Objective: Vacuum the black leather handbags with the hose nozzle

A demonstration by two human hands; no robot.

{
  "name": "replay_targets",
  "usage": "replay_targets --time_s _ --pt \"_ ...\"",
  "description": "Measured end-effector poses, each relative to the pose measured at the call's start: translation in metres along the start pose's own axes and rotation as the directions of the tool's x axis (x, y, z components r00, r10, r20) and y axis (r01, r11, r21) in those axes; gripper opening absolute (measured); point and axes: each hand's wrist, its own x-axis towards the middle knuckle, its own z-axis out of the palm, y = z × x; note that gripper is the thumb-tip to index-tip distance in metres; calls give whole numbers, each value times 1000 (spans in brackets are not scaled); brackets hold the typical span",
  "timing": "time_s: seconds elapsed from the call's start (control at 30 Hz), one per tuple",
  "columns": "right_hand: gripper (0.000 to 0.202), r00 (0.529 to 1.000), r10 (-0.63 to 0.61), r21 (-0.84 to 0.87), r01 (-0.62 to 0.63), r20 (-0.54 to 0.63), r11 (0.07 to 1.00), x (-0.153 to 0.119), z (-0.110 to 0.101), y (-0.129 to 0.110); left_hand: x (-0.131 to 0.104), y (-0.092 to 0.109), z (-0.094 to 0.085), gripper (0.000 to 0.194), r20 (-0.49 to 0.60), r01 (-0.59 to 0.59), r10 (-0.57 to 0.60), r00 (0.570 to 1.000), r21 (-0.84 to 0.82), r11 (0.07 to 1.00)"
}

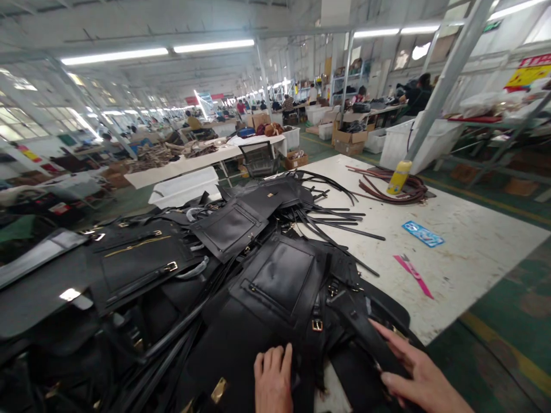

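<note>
My left hand [274, 376] lies on a black leather bag panel [224, 338], its fingers resting on the surface and its thumb out of sight. At the lower right, my right hand [415, 370] grips a broad black leather strap [361, 327] between thumb and fingers. Between and above the hands is a stitched rectangular pocket [282, 275]. A gold buckle [317, 325] hangs at its lower right corner. More black bag pieces [142, 258] with gold zips and buckles are heaped to the left, overlapping one another.
Brown straps [374, 192] lie coiled by a yellow bottle [399, 178] on the white table [370, 246]. Nearer are a blue printed card [423, 234] and small snips on a pink strip [414, 276]. Beyond stand a white bin [185, 188], a chair [258, 159] and several people working.
</note>
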Motion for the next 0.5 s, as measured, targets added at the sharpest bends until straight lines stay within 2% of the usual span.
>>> replay_targets --time_s 0.1,0.17,0.3,0.4,0.5 --pt "74 987 -16 6 15 163 1000 1 21 -9 -10 -16 -11 56 -88 90 -85 992 47 995" --pt "74 973 33 -16 -30 227 999 8 33 -10 -8 -24 -17 58 -82 115 -109 991 82 990" --pt "78 944 148 -89 -128 294 988 33 48 -2 -3 -25 -16 66 -16 118 -117 993 127 985" --pt "78 932 145 -98 -119 333 988 60 62 -3 -5 -24 -9 69 -3 108 -109 994 135 985" --pt "77 930 106 -94 -77 352 993 89 82 -15 -7 -26 -7 68 2 82 -83 997 97 992"
